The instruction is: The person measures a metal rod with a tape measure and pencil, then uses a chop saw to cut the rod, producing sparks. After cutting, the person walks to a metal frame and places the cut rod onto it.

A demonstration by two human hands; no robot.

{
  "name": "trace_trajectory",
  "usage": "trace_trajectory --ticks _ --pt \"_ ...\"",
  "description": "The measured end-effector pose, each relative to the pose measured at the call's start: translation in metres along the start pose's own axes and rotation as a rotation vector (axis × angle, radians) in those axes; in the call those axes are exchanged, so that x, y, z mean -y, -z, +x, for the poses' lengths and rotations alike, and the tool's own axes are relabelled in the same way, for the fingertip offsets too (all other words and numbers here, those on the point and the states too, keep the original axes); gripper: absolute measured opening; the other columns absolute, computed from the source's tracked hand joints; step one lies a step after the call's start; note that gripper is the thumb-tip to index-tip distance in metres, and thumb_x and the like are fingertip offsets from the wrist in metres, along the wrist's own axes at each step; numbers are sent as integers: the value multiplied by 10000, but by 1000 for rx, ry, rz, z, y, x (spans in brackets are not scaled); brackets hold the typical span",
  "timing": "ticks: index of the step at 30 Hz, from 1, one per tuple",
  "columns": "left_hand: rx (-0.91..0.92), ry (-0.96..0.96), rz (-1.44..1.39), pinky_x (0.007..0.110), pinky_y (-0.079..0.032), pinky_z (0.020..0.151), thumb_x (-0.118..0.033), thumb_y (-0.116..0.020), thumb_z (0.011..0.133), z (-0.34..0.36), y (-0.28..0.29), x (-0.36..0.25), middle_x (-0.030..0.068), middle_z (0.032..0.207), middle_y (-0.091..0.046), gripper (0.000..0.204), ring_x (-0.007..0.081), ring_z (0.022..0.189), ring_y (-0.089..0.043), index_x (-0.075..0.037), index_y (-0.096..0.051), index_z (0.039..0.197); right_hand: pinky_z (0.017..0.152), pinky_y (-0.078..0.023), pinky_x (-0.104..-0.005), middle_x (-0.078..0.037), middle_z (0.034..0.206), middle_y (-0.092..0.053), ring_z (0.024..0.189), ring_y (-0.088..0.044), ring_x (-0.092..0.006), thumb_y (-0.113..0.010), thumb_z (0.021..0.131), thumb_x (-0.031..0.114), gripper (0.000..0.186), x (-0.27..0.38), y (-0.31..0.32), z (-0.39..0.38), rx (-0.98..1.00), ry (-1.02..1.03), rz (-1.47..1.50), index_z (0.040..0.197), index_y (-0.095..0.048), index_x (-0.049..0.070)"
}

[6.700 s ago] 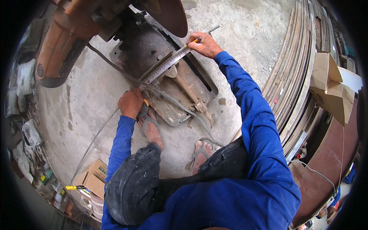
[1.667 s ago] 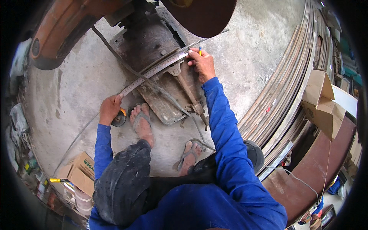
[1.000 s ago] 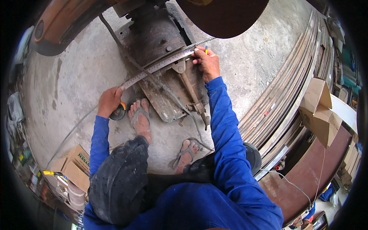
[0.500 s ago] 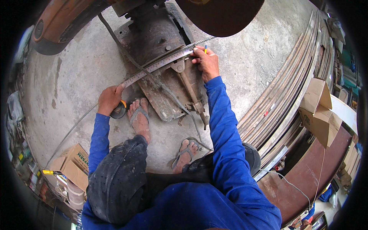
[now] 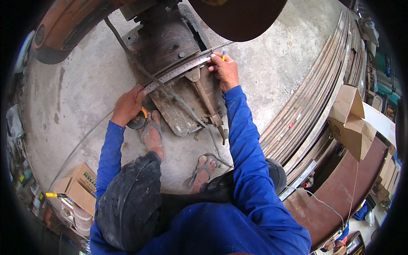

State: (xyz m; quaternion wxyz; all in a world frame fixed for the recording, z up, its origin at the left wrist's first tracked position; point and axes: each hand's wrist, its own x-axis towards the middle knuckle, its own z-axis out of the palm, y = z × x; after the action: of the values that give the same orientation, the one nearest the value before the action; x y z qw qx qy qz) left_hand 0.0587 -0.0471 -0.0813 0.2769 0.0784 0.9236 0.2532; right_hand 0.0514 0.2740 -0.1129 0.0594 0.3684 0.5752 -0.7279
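My left hand [image 5: 129, 105] is closed around a tape measure [image 5: 137, 120] with a round black and orange case. Its pale steel blade [image 5: 177, 71] runs up and right, alongside a ribbed steel bar [image 5: 219, 46]. My right hand [image 5: 225, 71] pinches the blade near its far end. A small yellow and blue stick [image 5: 223, 55], perhaps a pencil or marker, juts up from the right fingers. Bar and blade cross a worn metal machine base [image 5: 165, 44], with a clamp screw [image 5: 206, 95] pointing toward me. A grey cable [image 5: 180, 100] passes over the base and the blade.
An orange-brown machine housing [image 5: 74, 29] and a dark disc-shaped part [image 5: 238, 19] overhang the top. Long metal bars [image 5: 304, 102] lie on the right, beside an open cardboard box [image 5: 350, 121]. Another carton [image 5: 80, 185] stands at left. My sandalled feet are near the base.
My left hand has moved rightward and slightly up along the bar, and the blade between my hands shows shorter. My right hand keeps its pinch. The whole view has shifted slightly.
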Motion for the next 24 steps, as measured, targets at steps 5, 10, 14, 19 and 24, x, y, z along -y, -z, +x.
trace_trajectory --ticks 5,10,14,19,24 --pt "38 -24 92 532 -456 704 -345 -490 954 7 -1 -5 233 865 -644 301 452 842 -600 -66 -592 1000 535 -459 -209 -80 822 -674 558 -570 -92 -636 870 134 266 0 2 0 -4 -9 -2 1075 -622 -34" --pt "10 -8 144 511 -454 666 -381 -483 962 11 0 -12 241 794 -633 400 450 787 -601 -19 -636 892 419 -308 -163 -29 843 -685 571 -578 -40 -644 890 194 266 -1 2 1 53 -12 -57 1111 -601 52" --pt "-2 17 136 507 -461 663 -418 -498 949 15 -1 -17 235 763 -635 459 438 761 -612 -11 -648 798 418 -307 -159 -28 842 -686 572 -578 -40 -644 893 198 268 -2 1 0 52 1 -67 1116 -603 55" --pt "16 77 143 500 -474 678 -433 -494 944 19 -4 -22 238 780 -645 481 423 769 -628 -3 -672 824 414 -305 -156 -30 848 -686 572 -576 -38 -642 893 197 272 -1 2 0 52 -12 -53 1122 -602 54" --pt "7 103 184 503 -477 701 -448 -491 939 20 -5 -28 243 799 -649 495 433 791 -627 -2 -688 847 415 -306 -156 -31 847 -686 571 -575 -36 -642 892 196 271 0 2 0 52 -14 -67 1121 -602 57"
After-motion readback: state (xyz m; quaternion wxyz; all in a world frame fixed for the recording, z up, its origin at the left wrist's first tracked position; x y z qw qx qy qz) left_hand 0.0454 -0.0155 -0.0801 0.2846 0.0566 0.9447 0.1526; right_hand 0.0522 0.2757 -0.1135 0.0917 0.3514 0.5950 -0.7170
